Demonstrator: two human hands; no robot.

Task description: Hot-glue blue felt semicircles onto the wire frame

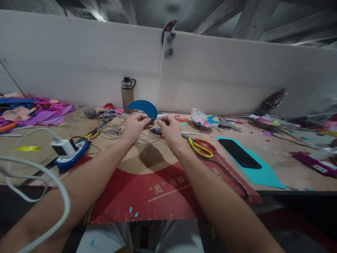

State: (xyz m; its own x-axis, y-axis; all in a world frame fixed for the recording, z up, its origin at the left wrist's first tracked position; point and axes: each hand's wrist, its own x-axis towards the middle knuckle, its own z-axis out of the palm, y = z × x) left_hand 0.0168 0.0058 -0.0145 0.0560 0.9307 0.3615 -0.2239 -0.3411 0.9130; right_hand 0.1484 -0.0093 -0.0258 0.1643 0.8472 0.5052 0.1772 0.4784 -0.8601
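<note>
A dark blue rounded piece (142, 106), flat like paper or card, is held up above the work surface. My left hand (134, 127) is closed on its lower edge, thumb against fingers. Close beside it on the right, my right hand (170, 129) has its fingertips pinched together near the piece's right corner. Whatever sits in that pinch is too small to make out. Beneath both hands lies a red and tan cardboard sheet (168, 203), with a shadow falling on it. Red and yellow-handled scissors (201, 147) rest just right of my right forearm.
A black phone (239, 153) lies on turquoise paper (265, 175) at right. A bottle (127, 95) stands against the white partition (223, 77). Tangled cord (112, 130), a blue power strip (72, 156), a white cable (65, 196) and purple scraps (50, 114) occupy the left.
</note>
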